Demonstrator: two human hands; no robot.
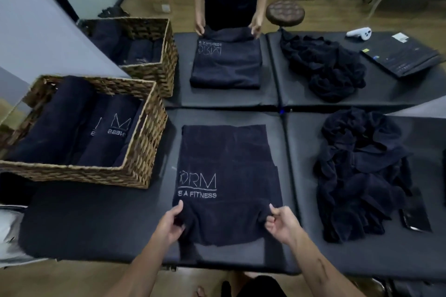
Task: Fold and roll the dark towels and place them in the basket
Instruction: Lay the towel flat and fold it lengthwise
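A dark folded towel (226, 166) with white lettering lies flat on the black table in front of me. My left hand (170, 223) grips its near left corner and my right hand (282, 222) pinches its near right corner, with the near edge bunched up between them. A wicker basket (142, 152) at my left holds several rolled dark towels (72, 132). To my right a heap of loose dark towels (359, 176) rests on the table.
Across the table another person's hands (226, 28) hold a second folded towel (225, 62). A second wicker basket (166, 55) stands at the far left and another towel heap (321, 65) at the far right. A white controller (358, 32), a black pouch (403, 58) and a phone (415, 217) lie at the right.
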